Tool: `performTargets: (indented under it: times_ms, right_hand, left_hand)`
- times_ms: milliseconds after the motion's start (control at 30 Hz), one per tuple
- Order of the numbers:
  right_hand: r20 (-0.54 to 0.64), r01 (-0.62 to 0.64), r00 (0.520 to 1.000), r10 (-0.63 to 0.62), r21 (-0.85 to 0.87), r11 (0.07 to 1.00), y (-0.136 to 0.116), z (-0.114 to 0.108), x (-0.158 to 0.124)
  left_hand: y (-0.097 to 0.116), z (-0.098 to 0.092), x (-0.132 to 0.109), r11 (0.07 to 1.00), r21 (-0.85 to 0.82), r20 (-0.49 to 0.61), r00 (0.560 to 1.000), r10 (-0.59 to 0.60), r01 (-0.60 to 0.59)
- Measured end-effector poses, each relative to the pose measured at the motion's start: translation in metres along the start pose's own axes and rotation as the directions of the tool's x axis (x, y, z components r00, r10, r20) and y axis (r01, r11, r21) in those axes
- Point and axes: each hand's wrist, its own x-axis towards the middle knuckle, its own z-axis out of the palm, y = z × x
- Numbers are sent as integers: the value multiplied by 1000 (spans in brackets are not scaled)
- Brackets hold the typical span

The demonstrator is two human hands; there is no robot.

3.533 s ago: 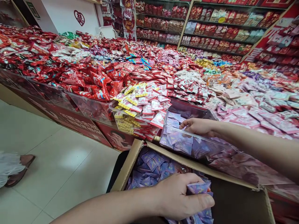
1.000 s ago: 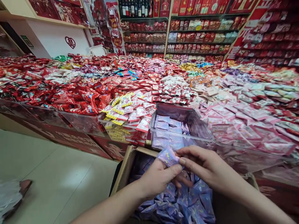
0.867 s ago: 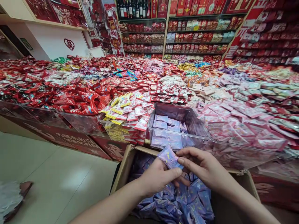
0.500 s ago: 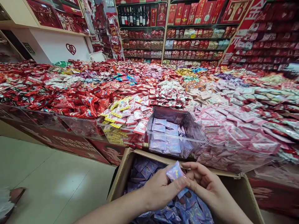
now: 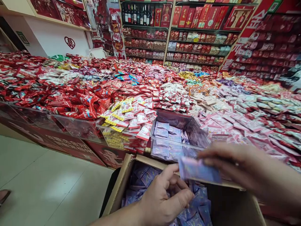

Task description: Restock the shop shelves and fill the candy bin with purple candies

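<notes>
Between the fingers of my right hand (image 5: 237,166) is a purple candy packet (image 5: 197,169), blurred by motion, raised above the carton. My left hand (image 5: 164,194) hangs over the same carton with thumb and fingers apart, curled and holding nothing. Below both hands, the open cardboard carton (image 5: 138,159) contains many loose purple packets (image 5: 198,204). Just beyond its far edge stands a clear plastic bin (image 5: 188,121), where similar purple packets (image 5: 168,138) are stacked in rows at the left side. The bin's right front corner is partly covered by the raised packet and my right hand.
Left of the bin are yellow-and-white packets (image 5: 131,114) and red packets (image 5: 80,100); pink packets (image 5: 225,125) are heaped at its right. Shelves with bottles (image 5: 135,15) and red boxes (image 5: 199,17) stand behind. Tiled floor (image 5: 58,182) shows at lower left.
Both hands were together on the packet. My left hand has let go; my right hand has moved up and to the right with it. The view has shifted slightly.
</notes>
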Motion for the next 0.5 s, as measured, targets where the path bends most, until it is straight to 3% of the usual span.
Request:
performTargets:
  times_ms: [100,233,367,500]
  right_hand:
    - [-178,-68,984,5,-350,934,-1,-30,38]
    - [-109,-155,988,110,-699,698,11,-37,92]
    - [-28,-156,974,223,-801,579,30,-21,135]
    - [2,-163,955,297,-833,529,47,0,161]
  left_hand:
    - [-2,-1,2,992,122,-34,999,27,-23]
    - [-5,-1,2,973,218,7,997,79,-78]
    - [-3,-1,1,964,256,45,997,66,-75]
    - [-1,-4,0,919,372,75,991,109,-129]
